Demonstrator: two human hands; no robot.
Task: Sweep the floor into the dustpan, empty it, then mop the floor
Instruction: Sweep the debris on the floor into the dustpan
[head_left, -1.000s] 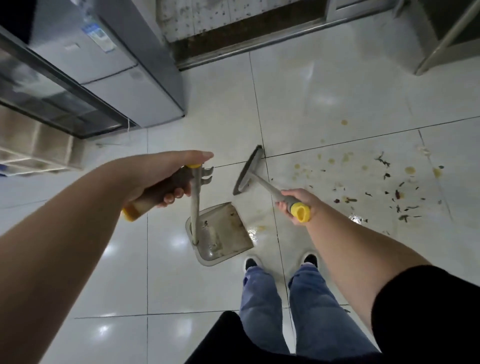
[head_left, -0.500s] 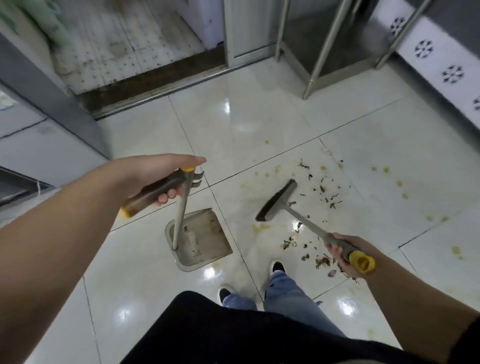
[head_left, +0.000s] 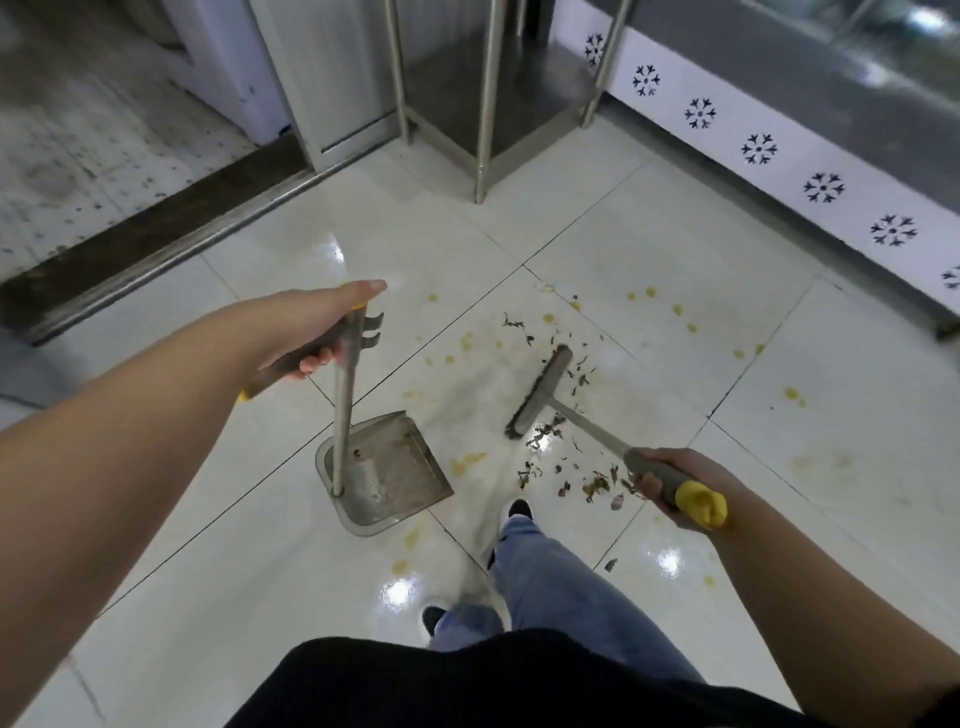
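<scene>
A grey long-handled dustpan (head_left: 387, 473) stands on the white tiled floor, its open lip facing right. My left hand (head_left: 317, 327) grips the grey and yellow handle at the top of its upright pole. My right hand (head_left: 670, 480) grips the yellow-capped handle of a short broom (head_left: 540, 392), whose brush head rests on the floor to the right of the pan. Dark leafy scraps (head_left: 571, 467) lie scattered around the broom head and down toward my right hand. Yellowish stains (head_left: 470, 460) dot the tiles between pan and broom.
My feet and blue jeans (head_left: 519, 566) stand just below the dustpan. A dark door threshold (head_left: 156, 228) runs along the upper left. Metal legs of a stand (head_left: 483, 104) rise at top centre. A white patterned skirting (head_left: 779, 156) lines the right wall.
The view has swung right and slightly closer. The broom head has slid away from the dustpan into the scraps, and my right hand has pulled back to the right. My left hand keeps the dustpan upright.
</scene>
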